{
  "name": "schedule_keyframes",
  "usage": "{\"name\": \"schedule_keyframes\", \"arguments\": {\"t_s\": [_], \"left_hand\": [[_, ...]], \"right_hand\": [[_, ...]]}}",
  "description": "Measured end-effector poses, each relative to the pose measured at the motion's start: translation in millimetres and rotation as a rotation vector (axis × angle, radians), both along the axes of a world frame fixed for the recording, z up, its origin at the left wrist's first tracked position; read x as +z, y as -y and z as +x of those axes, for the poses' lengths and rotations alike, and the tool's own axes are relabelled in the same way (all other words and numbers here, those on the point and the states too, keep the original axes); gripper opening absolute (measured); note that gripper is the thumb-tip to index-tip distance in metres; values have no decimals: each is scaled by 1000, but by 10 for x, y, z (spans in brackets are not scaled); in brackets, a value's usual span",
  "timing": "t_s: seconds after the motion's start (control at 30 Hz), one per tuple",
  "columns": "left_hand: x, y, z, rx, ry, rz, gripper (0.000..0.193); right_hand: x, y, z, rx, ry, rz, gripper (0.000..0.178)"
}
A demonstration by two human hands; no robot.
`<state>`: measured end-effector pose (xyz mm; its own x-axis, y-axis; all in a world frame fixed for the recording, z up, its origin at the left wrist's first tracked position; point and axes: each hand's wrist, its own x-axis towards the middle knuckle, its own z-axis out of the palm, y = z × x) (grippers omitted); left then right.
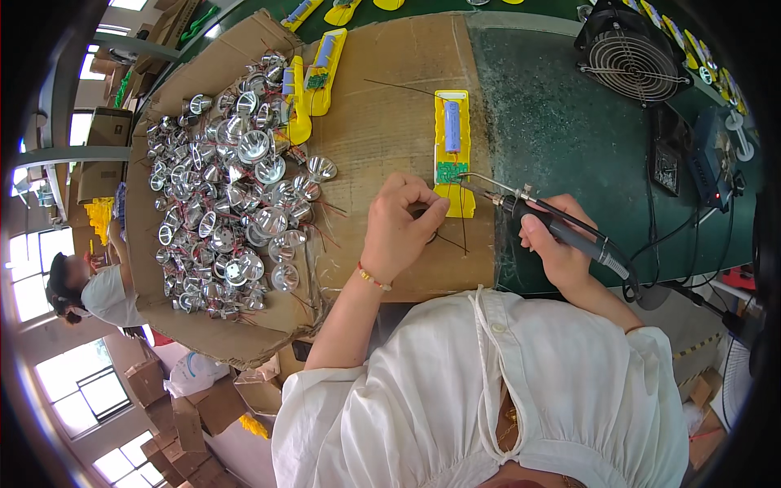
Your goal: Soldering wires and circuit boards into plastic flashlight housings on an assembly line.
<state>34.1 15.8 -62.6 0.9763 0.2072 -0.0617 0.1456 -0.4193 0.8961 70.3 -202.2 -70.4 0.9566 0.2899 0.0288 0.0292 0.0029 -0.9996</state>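
A soldering iron (561,230) with a thin metal feed tube along it is gripped in my right hand (561,244). Its tip meets the green circuit board (450,172) near the lower end of a yellow plastic housing (442,126). A blue cylindrical battery (452,130) lies in that housing, above the board. My left hand (403,221) is pinched closed just left of the housing's lower end, fingertips on a thin dark wire (451,242). Another dark wire runs up and left from the housing's top. The exact grip point is partly hidden by my fingers.
On the left, a cardboard box (244,350) holds many shiny reflector cups (252,146) with red wires. More yellow housings (327,69) lie by its far corner. A black fan (630,65) and a blue soldering station (713,163) stand at right. Another person (106,293) is far left.
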Motion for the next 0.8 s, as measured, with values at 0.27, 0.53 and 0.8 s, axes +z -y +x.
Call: {"name": "schedule_keyframes", "arguments": {"t_s": [0.27, 0.53, 0.8], "left_hand": [[-48, -11, 10, 1, 41, -39, 9], [-40, 12, 33, 21, -26, -88, 10], [-21, 1, 40, 10, 8, -19, 10]], "right_hand": [[58, -7, 1, -29, -87, 40, 18], [59, -17, -8, -41, -107, 96, 17], [62, 100, 20, -65, -113, 105, 18]]}}
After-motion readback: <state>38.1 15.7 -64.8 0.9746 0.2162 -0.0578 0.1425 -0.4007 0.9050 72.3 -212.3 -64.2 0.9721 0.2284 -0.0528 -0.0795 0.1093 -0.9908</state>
